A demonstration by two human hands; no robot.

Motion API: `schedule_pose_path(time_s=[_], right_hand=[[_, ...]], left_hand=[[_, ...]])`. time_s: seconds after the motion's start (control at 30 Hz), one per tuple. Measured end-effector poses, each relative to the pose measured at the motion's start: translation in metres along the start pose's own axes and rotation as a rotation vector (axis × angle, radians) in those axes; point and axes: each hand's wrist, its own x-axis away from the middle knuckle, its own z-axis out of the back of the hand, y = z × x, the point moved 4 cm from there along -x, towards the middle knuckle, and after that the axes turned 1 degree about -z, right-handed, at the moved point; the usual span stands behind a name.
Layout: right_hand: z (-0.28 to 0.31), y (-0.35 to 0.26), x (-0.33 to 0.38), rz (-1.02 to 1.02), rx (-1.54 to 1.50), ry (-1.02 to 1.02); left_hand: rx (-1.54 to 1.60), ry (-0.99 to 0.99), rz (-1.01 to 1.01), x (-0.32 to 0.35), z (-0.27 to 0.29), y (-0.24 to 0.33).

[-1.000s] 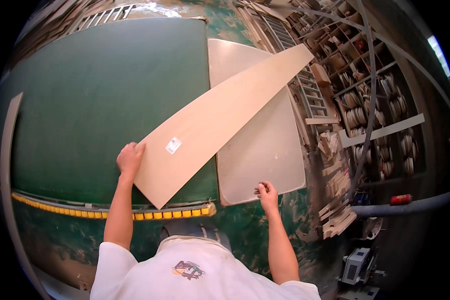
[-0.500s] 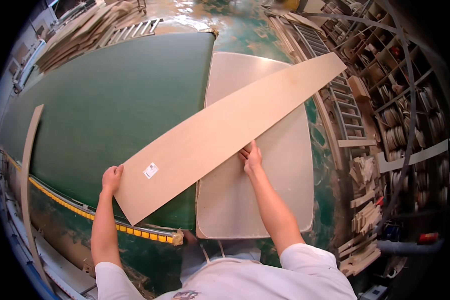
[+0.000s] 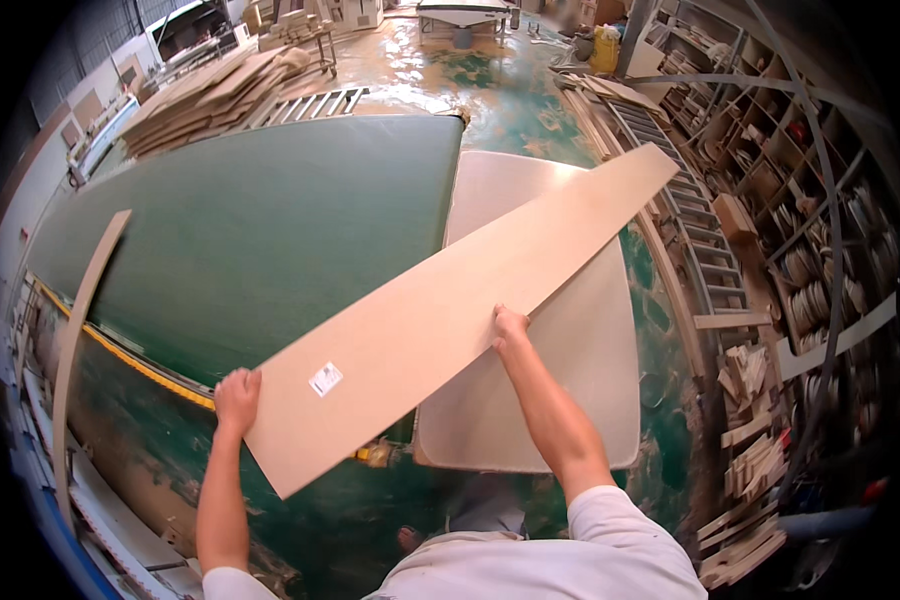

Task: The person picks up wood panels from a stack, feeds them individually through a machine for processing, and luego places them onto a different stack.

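Observation:
A long, light-brown wooden panel (image 3: 450, 290) slants from near left to far right across the view. Near one corner it carries a small white label (image 3: 325, 379). At its near left end, my left hand (image 3: 237, 402) is closed around the short edge. My right hand (image 3: 510, 328) grips the long near edge around mid-length, thumb on top and fingers hidden beneath. Under the panel lie the green conveyor belt (image 3: 260, 220) on the left and a pale, round-cornered tabletop (image 3: 530, 410) on the right. Whether the panel touches either surface, I cannot tell.
A narrow wooden strip (image 3: 82, 310) stands out at the belt's left end. Stacked boards (image 3: 205, 100) lie at the back left. On the right are a roller track (image 3: 705, 235), offcuts (image 3: 755, 465) and a shelf of edging rolls (image 3: 805, 260). Yellow rollers line the belt's near edge.
The panel has come toward me, its near end now past the belt's edge. Both hands moved with it, and my right thumb now lies over the panel's top. The view has tilted up.

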Motion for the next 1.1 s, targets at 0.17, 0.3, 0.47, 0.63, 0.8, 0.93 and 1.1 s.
schedule_pose_path(time_s=[0.17, 0.3, 0.47, 0.63, 0.8, 0.93, 1.1], right_hand=[[0.035, 0.02, 0.036, 0.341, 0.2, 0.033], [0.024, 0.04, 0.072, 0.061, 0.075, -0.414], [0.127, 0.039, 0.032, -0.004, 0.027, -0.323], [0.197, 0.049, 0.055, 0.149, 0.463, -0.023], [0.358, 0.027, 0.022, 0.313, 0.621, 0.055], [0.464, 0.053, 0.035, 0.329, 0.825, 0.166], [0.573, 0.147, 0.093, 0.128, 0.875, 0.152]], left_hand=[[0.123, -0.162, 0.162, 0.121, 0.016, -0.025], [0.217, -0.233, 0.284, 0.196, 0.049, -0.013], [0.424, -0.413, 0.172, 0.26, 0.011, 0.06], [0.536, -0.861, 0.034, 0.365, -0.015, 0.167], [0.841, -1.457, -0.413, 0.437, -0.052, 0.264], [0.528, -1.355, -0.722, 0.421, -0.099, 0.267], [0.449, -1.194, -0.499, 0.328, -0.103, 0.264]])
